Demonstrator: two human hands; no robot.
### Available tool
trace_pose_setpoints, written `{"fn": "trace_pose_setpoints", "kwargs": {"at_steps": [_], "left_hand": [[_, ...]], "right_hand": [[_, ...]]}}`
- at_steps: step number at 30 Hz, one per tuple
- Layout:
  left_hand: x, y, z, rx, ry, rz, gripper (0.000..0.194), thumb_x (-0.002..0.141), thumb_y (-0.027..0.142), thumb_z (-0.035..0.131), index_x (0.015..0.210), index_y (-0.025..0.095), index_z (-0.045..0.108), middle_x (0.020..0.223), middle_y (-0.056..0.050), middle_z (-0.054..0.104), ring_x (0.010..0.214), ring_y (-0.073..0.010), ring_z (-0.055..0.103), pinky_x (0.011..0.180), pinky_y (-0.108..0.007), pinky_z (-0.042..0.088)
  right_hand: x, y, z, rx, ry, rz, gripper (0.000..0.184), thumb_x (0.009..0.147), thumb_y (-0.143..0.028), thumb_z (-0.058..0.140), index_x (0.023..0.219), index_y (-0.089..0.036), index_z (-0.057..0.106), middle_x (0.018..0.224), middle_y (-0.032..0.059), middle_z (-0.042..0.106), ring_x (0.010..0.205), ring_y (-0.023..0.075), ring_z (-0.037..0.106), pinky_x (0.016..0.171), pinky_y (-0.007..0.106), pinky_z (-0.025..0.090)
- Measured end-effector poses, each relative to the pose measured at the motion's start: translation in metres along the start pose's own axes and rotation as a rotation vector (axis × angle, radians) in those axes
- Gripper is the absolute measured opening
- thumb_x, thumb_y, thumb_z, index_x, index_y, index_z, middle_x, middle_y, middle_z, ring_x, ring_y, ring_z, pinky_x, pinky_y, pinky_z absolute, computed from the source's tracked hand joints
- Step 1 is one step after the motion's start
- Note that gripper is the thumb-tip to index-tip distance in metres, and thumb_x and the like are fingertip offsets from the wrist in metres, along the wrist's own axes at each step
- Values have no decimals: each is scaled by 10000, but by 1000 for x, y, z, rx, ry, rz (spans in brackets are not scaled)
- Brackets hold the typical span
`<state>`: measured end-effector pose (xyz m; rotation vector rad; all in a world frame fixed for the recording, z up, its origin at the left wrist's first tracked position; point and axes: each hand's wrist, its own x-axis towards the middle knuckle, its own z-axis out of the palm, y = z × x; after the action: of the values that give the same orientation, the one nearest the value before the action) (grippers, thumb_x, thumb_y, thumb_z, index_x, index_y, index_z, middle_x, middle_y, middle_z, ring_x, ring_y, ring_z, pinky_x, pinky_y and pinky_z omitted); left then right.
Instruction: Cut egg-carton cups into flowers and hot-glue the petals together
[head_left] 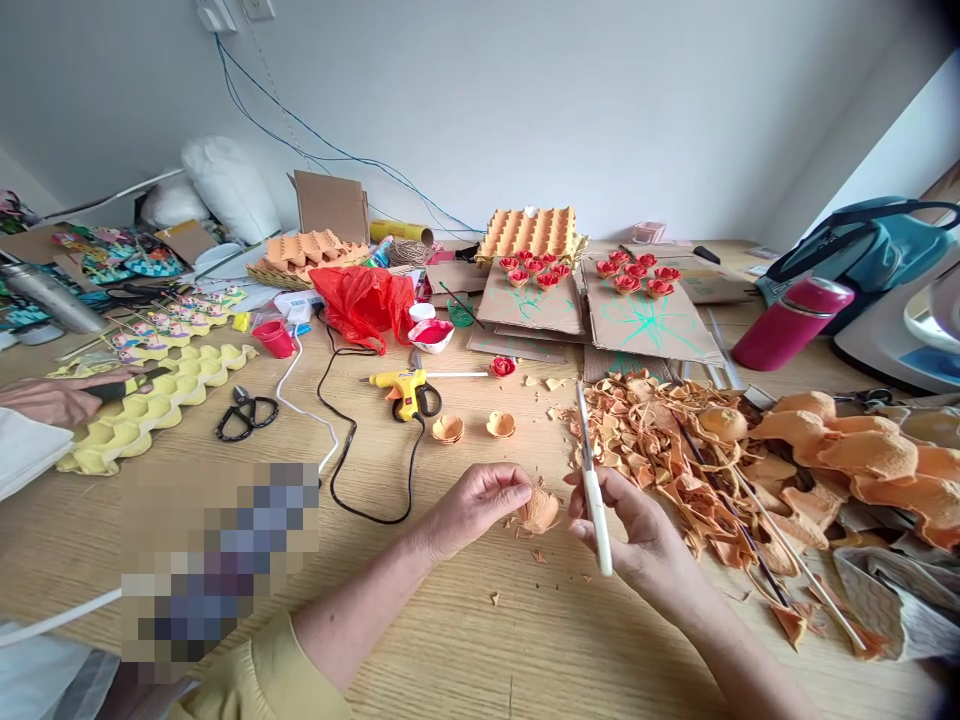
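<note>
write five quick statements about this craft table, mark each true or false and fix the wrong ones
1. The right hand holds a white-handled tool with a metal blade. True.
2. The left hand holds the yellow glue gun. False: its fingers are at an orange carton piece, and the glue gun lies on the table.
3. Black-handled scissors lie to the left of the glue gun. True.
4. The pink bottle stands to the left of the red plastic bag. False: it is to the right.
5. All the blooms rest on cardboard. False: one red flower is near the glue gun, off the cardboard.
</note>
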<state>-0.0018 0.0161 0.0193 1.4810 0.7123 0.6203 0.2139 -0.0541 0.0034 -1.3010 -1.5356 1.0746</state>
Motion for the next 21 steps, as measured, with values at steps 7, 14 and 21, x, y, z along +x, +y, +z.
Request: {"fn": "trace_pose_setpoints", "kwargs": {"at_steps": [7,14,21], "left_hand": [[2,-12,6,-54,-64,-12,446,830,567,670,726,142,588,650,19,482,622,-110,407,598,-261,299],[1,-16,11,-134,-81,-57,430,805,552,725,796,140,604,693,19,529,616,-83,423,574,-225,310],[1,-30,21,-350,-66,-73,599,588,333,934,1051,185,585,1014,-39,651,848,-126,607,783,-276,471]], "right_hand": [[2,5,10,256,16,37,367,860,-372,734,1154,-241,556,932,9,643,854,174,562,755,294,437],[1,6,20,331,-38,92,407,817,-345,788,1139,-240,562,893,-3,634,807,161,560,710,272,446],[2,6,18,378,113,107,446,758,-428,831,1089,-246,593,851,-15,616,716,134,543,625,230,457]]}}
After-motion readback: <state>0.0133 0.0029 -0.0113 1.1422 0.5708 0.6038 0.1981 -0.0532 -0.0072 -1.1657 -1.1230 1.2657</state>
